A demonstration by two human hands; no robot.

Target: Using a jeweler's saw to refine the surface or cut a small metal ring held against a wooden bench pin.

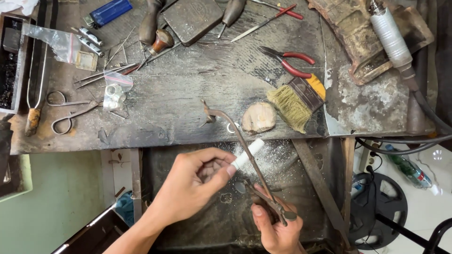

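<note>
My left hand [195,183] holds a short white stick [247,154] between thumb and fingertips, its tip pointing up and right. My right hand [275,226] grips the lower end of a long rusty metal tool [238,136] like tongs, which slants up and left to the edge of the dark workbench [188,99]. The white stick touches the tool's shaft about midway. A small metal ring [231,127] lies by the tool near the bench edge.
On the bench lie a pale rounded lump [258,117], a straw brush [297,101], red-handled pliers [288,62], scissors [70,110], a blue lighter [108,12], files and small plastic bags. A white-handled torch [391,37] rests at top right. A dusty tray [282,160] sits below the bench.
</note>
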